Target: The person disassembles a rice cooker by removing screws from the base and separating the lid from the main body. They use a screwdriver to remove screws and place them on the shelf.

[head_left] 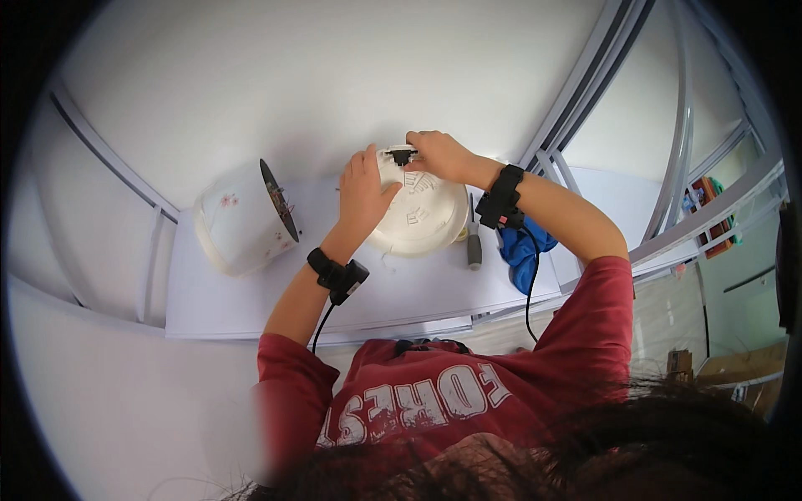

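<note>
A round white plastic appliance base (413, 230) is tilted up in front of me, with raised marks and slots on its face. At its far edge sits a small black socket-like part (403, 157) in a cutout. My left hand (362, 196) holds the base by its left side, fingers along the rim and thumb across the face. With bent fingers my right hand (444, 157) pinches at the right end of the black part. Its fingertips partly hide the contact. To the right of the base lies a screwdriver (474, 250) with a grey handle.
On the left, a white appliance body (238, 225) with a flower print lies on its side, a dark disc (278, 200) at its open end. A crumpled blue cloth (522, 259) is on the white table (225, 305) at right. Metal frame bars (585, 79) stand beyond.
</note>
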Tool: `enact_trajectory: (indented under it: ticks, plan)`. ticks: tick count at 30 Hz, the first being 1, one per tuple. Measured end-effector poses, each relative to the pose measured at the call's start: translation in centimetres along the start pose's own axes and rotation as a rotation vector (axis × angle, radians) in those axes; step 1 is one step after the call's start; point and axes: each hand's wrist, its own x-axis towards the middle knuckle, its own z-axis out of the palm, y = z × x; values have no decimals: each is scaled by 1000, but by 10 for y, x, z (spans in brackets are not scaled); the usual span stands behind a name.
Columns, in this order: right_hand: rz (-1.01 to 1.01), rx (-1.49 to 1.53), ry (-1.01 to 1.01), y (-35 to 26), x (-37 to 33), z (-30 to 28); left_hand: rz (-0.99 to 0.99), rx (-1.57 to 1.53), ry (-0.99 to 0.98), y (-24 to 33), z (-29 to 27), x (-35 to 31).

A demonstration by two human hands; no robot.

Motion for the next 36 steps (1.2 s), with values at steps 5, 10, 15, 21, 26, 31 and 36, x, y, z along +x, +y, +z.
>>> enact_trajectory:
  ticks: [5, 10, 15, 21, 26, 31, 36]
  plan:
    - [-37, 85, -74, -12, -2, 1, -49, 35, -51, 3, -9, 3]
    - [-127, -2, -134, -8, -10, 0, -10, 22, -222, 4, -14, 4]
    - [-167, -74, -63, -14, -14, -1, -106, 32, -248, 6, -13, 5]
    - [-149, -44, -28, -18, -18, -2, -59, 40, -148, 2, -7, 3]
    - [-147, -56, -37, -14, -16, -5, -52, -18, -167, 4, -13, 6]
    - [-64, -27, 268, -2, -13, 9, -32, 192, 261, 8, -16, 0]
    - [52, 20, 502, -18, -2, 35, -325, -185, 70, 9, -12, 1]
